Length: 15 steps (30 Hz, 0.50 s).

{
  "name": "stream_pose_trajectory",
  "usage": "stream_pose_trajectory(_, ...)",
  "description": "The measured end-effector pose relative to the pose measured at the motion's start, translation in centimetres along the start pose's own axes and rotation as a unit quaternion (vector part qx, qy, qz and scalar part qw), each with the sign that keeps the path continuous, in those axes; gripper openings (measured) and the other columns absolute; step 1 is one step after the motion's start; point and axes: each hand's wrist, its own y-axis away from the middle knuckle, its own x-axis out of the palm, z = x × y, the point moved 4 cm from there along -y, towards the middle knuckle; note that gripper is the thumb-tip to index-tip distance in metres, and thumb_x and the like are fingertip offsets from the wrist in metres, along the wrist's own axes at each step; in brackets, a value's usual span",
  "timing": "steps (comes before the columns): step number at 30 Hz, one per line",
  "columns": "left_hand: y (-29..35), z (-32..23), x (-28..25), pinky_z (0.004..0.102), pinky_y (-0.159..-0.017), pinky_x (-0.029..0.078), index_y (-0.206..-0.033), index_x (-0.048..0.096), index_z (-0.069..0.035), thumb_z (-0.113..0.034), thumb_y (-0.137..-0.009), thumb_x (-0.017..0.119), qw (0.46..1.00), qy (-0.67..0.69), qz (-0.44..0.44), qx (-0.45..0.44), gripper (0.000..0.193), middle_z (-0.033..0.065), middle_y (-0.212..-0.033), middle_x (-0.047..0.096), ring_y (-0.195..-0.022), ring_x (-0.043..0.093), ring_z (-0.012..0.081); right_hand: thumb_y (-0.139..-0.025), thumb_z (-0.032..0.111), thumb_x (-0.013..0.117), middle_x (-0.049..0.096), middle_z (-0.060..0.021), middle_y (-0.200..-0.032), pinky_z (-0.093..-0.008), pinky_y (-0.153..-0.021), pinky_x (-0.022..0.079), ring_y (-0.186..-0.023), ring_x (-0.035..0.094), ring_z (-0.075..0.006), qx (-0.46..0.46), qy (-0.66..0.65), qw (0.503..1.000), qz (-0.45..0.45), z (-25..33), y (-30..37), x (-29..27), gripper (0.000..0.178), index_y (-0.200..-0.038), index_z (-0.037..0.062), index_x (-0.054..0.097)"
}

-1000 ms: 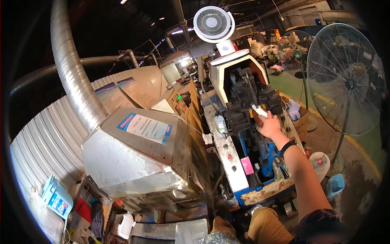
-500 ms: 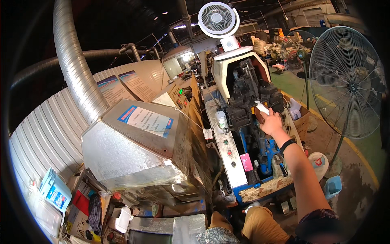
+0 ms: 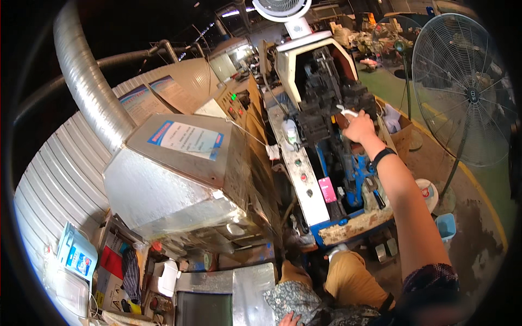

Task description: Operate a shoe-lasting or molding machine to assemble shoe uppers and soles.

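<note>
My right hand (image 3: 361, 127), with a black band on its wrist, reaches out over the dark machine (image 3: 321, 117). Its fingers are closed round a small white tube-like thing (image 3: 348, 112) with a narrow end; its exact kind is unclear. The thing is held just above the machine's dark metal blocks. At the lower edge part of my left hand (image 3: 291, 319) shows, its fingers stretched out by my patterned clothing, with nothing seen in them. A white bottle (image 3: 290, 132) stands on the machine's left ledge, beside the blocks.
A metal hood (image 3: 163, 179) with a duct rises at left. A round white fan (image 3: 283, 8) tops the machine; a large standing fan (image 3: 472, 95) is at right. A pink card (image 3: 327, 190) lies by the push buttons. A blue bin (image 3: 445, 226) stands on the floor.
The view has tilted down, so the machine sits higher. My right hand still grips the white thing, now turned flatter. Fingers of my left hand have come into view at the bottom.
</note>
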Motion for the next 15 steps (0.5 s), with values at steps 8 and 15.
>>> stream_pose_trajectory(8,-0.10,-0.37,-0.51,0.0539,-0.104,0.039,-0.117,0.067,-0.006,-0.016,-0.089,0.064,1.000,0.024,-0.014,-0.008,0.030,0.0205,-0.128,0.061,-0.119,0.054,0.0427,-0.081,0.040,0.065,0.046,-0.0246,-0.132,-0.0460,-0.099,0.046,-0.119,0.050,-0.0413,0.006,0.018,0.999,0.040,-0.13,0.09,0.15,0.064,-0.140,0.0207,0.051)
stream_pose_trajectory(15,0.15,-0.32,-0.56,0.0552,-0.103,0.039,-0.117,0.068,-0.005,-0.017,-0.088,0.064,0.999,0.025,-0.018,-0.011,0.031,0.0205,-0.126,0.062,-0.116,0.056,0.0428,-0.081,0.041,0.065,0.045,-0.0247,-0.135,-0.0456,-0.099,0.045,-0.121,0.050,-0.0410,0.007,0.020,0.999,0.041,-0.20,0.40,0.23,0.065,-0.141,0.0212,0.050)
